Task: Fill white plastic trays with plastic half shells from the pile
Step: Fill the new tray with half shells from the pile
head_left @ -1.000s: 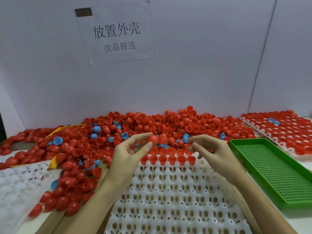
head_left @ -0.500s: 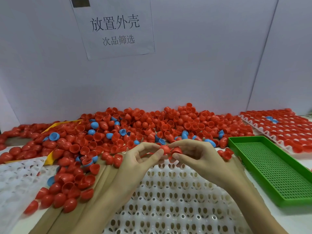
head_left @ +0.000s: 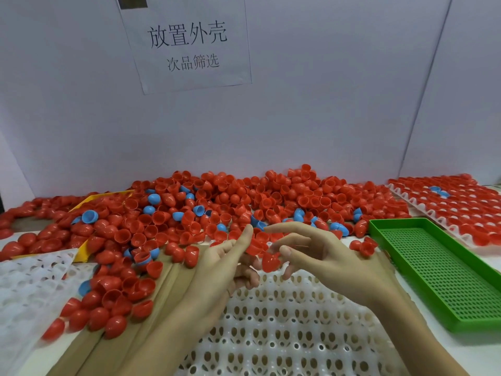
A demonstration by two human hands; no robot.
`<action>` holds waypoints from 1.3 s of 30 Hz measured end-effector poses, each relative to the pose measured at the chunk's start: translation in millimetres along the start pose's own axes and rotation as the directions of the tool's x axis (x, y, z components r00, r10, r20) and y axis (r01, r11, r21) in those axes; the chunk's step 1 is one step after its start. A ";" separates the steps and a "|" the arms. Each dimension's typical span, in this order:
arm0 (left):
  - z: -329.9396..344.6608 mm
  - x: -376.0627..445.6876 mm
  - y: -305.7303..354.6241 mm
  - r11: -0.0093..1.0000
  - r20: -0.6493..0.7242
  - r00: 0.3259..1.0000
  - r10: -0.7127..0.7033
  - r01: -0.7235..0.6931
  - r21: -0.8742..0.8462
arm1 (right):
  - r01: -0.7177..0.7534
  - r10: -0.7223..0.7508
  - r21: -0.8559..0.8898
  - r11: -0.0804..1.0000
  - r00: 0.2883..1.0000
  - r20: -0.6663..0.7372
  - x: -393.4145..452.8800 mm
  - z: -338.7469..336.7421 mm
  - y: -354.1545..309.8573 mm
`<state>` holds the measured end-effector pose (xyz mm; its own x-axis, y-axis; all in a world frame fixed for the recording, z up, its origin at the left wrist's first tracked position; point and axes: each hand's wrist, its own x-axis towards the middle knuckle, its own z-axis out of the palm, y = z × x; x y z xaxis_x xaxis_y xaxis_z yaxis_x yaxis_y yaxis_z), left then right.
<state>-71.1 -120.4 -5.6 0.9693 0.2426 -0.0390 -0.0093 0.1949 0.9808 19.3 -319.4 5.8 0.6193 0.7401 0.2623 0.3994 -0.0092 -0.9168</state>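
Left hand pinching red half shells; right hand pinching red shell above white tray.

A red shell is being pinched by the right hand over the far edge of the white tray, while another red shell is being held at the fingers of the left hand, just beside it. The pile of red and blue shells is being seen spread along the wall behind the hands, under a paper sign. A green tray is lying to the right, with a filled tray beyond it and a second white tray at the left.
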 end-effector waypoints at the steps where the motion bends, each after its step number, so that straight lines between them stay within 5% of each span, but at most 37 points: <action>1: -0.1 0.3 -0.2 0.997 0.015 0.998 -0.053 0.054 -0.048 | 0.009 -0.010 0.010 1.000 1.000 0.020 -0.8 0.9 -1.1; 12: 4.8 -2.2 -4.3 0.996 0.079 0.993 -0.089 0.087 0.027 | 0.049 -0.048 -0.041 0.998 0.998 0.039 1.2 8.1 0.7; 17: -8.8 5.2 6.7 0.970 -0.039 0.996 0.077 -0.065 0.233 | -0.048 -0.028 -0.257 0.965 0.958 -0.284 -1.0 -38.7 12.8; 20: -25.6 12.7 0.1 0.810 -0.168 0.916 0.363 -0.221 0.544 | -0.153 -0.065 -0.420 0.894 0.885 -0.460 -6.1 -65.5 29.4; 22: -37.1 19.1 -7.0 0.616 -0.153 0.870 0.469 -0.198 0.763 | -0.198 -0.046 -0.462 0.864 0.885 -0.463 -6.6 -69.3 39.0; 25: -47.0 26.6 -16.1 0.286 -0.108 0.917 0.384 -0.007 0.958 | -0.235 -0.046 -0.569 0.788 0.899 -0.436 -4.4 -66.5 48.6; 27: -48.0 27.8 -23.3 0.209 -0.098 0.954 0.285 0.038 0.977 | -0.251 -0.050 -0.618 0.745 0.903 -0.426 -4.0 -65.5 50.1; 34: -48.0 21.8 -22.8 0.254 -0.076 0.995 0.060 0.058 0.966 | -0.301 0.017 -0.718 0.627 0.927 -0.374 -2.0 -63.2 52.6; 39: -44.7 22.2 -26.0 0.287 -0.073 0.997 0.028 0.062 0.956 | -0.324 0.044 -0.651 0.687 0.912 -0.408 0.1 -60.6 54.4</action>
<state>-60.3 -77.6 -40.5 0.9483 0.3165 -0.0252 0.2919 -0.8378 0.4615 82.1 -360.5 -25.8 0.8582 0.4004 0.3213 0.5133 -0.6840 -0.5184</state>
